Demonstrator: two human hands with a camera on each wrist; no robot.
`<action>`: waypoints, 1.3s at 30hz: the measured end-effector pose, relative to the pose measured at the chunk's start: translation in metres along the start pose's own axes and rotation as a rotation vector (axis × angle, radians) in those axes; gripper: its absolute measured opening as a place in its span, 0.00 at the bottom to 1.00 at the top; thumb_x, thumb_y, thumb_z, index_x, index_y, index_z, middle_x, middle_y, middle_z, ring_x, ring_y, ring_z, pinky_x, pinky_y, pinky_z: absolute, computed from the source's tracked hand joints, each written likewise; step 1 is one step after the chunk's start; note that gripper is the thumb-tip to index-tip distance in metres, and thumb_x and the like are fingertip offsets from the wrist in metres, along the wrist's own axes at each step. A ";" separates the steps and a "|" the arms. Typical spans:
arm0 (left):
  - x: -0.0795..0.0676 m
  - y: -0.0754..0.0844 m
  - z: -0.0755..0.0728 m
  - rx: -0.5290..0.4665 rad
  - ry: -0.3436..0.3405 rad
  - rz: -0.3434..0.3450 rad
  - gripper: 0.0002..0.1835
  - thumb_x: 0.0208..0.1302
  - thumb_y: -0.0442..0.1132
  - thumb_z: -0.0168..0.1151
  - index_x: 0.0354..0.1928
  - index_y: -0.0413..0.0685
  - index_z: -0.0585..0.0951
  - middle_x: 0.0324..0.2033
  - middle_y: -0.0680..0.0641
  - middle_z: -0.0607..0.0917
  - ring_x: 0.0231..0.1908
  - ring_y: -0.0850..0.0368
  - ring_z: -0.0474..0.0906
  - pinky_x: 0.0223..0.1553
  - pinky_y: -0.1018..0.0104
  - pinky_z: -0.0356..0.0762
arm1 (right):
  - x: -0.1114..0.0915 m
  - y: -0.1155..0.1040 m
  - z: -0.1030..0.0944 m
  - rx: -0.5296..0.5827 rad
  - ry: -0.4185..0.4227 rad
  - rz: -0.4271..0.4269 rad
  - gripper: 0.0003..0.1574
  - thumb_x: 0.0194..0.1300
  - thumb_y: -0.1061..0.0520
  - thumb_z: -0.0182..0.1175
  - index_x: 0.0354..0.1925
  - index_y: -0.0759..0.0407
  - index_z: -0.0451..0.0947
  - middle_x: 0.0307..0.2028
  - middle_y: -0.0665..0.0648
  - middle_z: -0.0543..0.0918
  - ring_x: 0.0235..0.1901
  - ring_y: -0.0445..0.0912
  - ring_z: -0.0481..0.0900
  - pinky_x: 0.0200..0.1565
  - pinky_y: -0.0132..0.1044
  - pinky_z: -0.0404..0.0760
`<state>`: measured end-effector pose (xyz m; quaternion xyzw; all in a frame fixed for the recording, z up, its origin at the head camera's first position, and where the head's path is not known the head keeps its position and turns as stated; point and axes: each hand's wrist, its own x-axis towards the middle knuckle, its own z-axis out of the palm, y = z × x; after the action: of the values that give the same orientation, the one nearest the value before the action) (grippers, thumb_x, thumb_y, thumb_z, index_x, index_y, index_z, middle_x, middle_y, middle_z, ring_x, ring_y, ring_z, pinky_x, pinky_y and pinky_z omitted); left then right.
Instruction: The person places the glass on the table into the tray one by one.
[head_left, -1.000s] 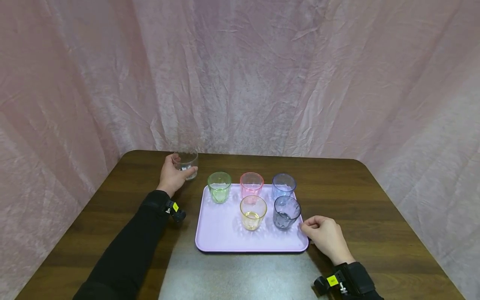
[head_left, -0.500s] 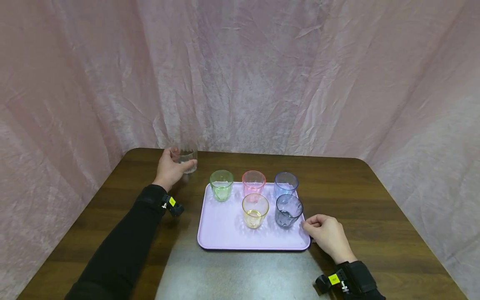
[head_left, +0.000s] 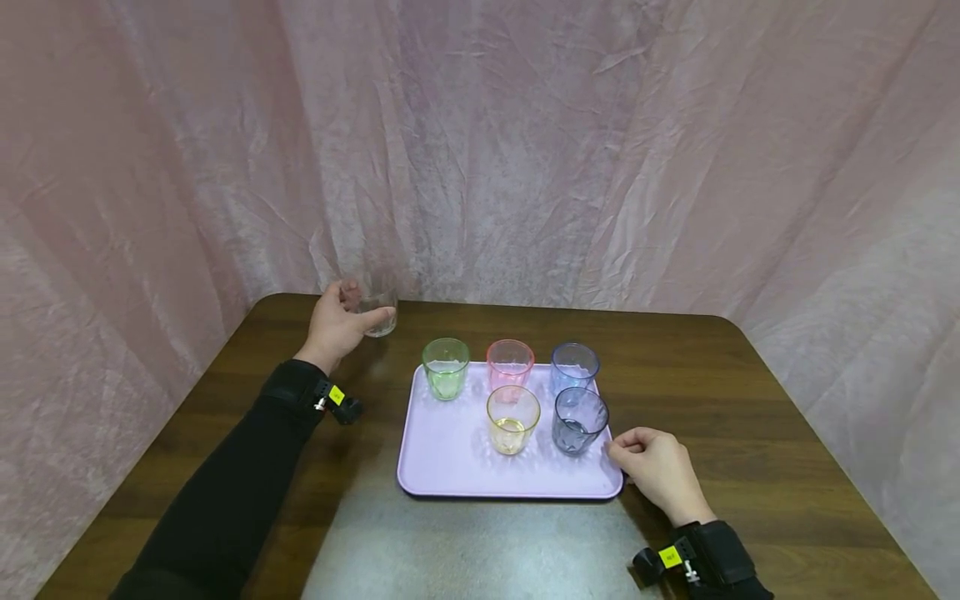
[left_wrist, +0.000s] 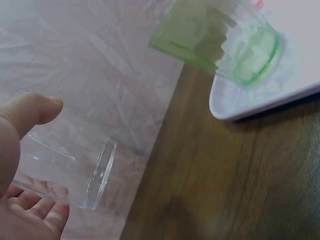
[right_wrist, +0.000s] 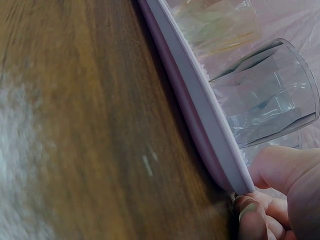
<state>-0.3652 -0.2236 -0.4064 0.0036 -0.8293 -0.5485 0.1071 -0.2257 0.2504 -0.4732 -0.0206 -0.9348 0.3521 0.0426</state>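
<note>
My left hand (head_left: 335,325) holds a clear drinking glass (head_left: 381,315) near the table's back left edge. In the left wrist view, the thumb is on one side of the clear glass (left_wrist: 75,167) and the curled fingers on the other. The base shows against the curtain, close over the table. My right hand (head_left: 658,471) pinches the right rim of a lilac tray (head_left: 450,475), thumb above and fingers at the underside in the right wrist view. The tray bears a green glass (head_left: 446,371), a pink glass (head_left: 511,367), a blue glass (head_left: 575,367), a yellow glass (head_left: 513,421) and a grey glass (head_left: 580,422).
The tray lies on a brown wooden table (head_left: 750,433), partly over a grey area (head_left: 465,550) at the front. A pink curtain (head_left: 480,167) hangs behind the table. The green glass stands at the tray's back left corner.
My left hand has moved slightly away toward the table's back edge with the clear glass. The right hand stays on the tray's rim. The whole head view has shifted a little.
</note>
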 end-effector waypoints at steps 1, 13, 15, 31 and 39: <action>-0.001 0.002 0.000 -0.002 -0.003 0.002 0.48 0.54 0.50 0.77 0.69 0.40 0.60 0.64 0.39 0.66 0.62 0.45 0.62 0.62 0.48 0.65 | 0.000 0.000 0.000 -0.002 0.001 -0.001 0.08 0.58 0.52 0.69 0.29 0.55 0.83 0.22 0.49 0.82 0.20 0.42 0.77 0.22 0.36 0.74; -0.010 0.025 -0.004 -0.005 -0.044 0.035 0.45 0.52 0.51 0.78 0.65 0.42 0.64 0.60 0.43 0.69 0.57 0.48 0.64 0.57 0.49 0.67 | -0.001 -0.001 -0.001 -0.006 0.007 -0.009 0.08 0.58 0.52 0.69 0.28 0.55 0.83 0.21 0.49 0.82 0.20 0.43 0.76 0.21 0.36 0.73; -0.012 0.029 -0.004 -0.012 -0.051 0.037 0.44 0.53 0.50 0.78 0.65 0.41 0.64 0.59 0.43 0.69 0.55 0.49 0.65 0.56 0.50 0.67 | -0.001 -0.001 -0.001 -0.004 0.005 -0.011 0.08 0.58 0.53 0.69 0.28 0.55 0.83 0.21 0.49 0.82 0.20 0.43 0.76 0.21 0.36 0.73; -0.024 0.049 -0.012 -0.052 -0.098 0.061 0.44 0.53 0.47 0.78 0.65 0.40 0.64 0.59 0.40 0.70 0.56 0.48 0.66 0.55 0.50 0.68 | 0.001 0.000 0.000 -0.018 0.003 -0.016 0.08 0.58 0.52 0.68 0.28 0.55 0.83 0.21 0.49 0.81 0.20 0.43 0.75 0.21 0.37 0.72; -0.029 0.053 -0.014 -0.038 -0.131 0.075 0.47 0.51 0.51 0.78 0.67 0.43 0.63 0.59 0.46 0.71 0.59 0.50 0.64 0.58 0.46 0.67 | 0.000 0.001 0.001 -0.010 0.000 -0.006 0.09 0.59 0.52 0.68 0.29 0.56 0.83 0.21 0.49 0.81 0.21 0.44 0.75 0.22 0.36 0.73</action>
<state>-0.3283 -0.2114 -0.3575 -0.0653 -0.8234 -0.5589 0.0732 -0.2257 0.2503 -0.4745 -0.0180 -0.9366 0.3473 0.0434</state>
